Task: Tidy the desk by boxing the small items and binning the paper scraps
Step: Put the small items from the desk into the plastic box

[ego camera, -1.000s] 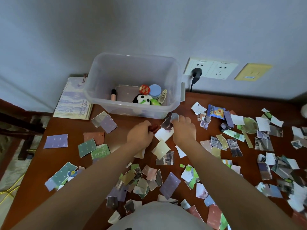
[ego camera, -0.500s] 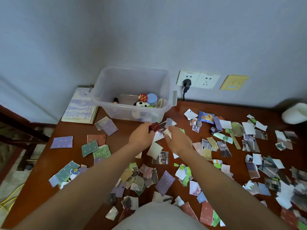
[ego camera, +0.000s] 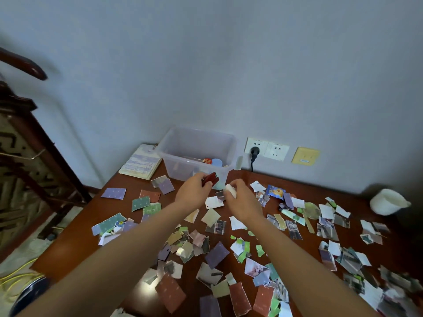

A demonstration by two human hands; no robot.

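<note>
Centre frame: left hand point(ego camera: 193, 192) gripped red item point(ego camera: 211, 179), right hand point(ego camera: 243, 201) pinched white piece point(ego camera: 230, 190) — beside box point(ego camera: 194, 145), presumably for depositing.

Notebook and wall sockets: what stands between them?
Head view: the clear plastic box, small items inside, stands between the notebook and the wall sockets.

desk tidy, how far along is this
Early on. Done: a blue tub and a red spotted piece lie in the clear box. In hand: the left hand grips a dark red item close to the box; the right hand pinches a small white item. Left: paper scraps cover most of the desk, and a blue snack packet lies among them.
</note>
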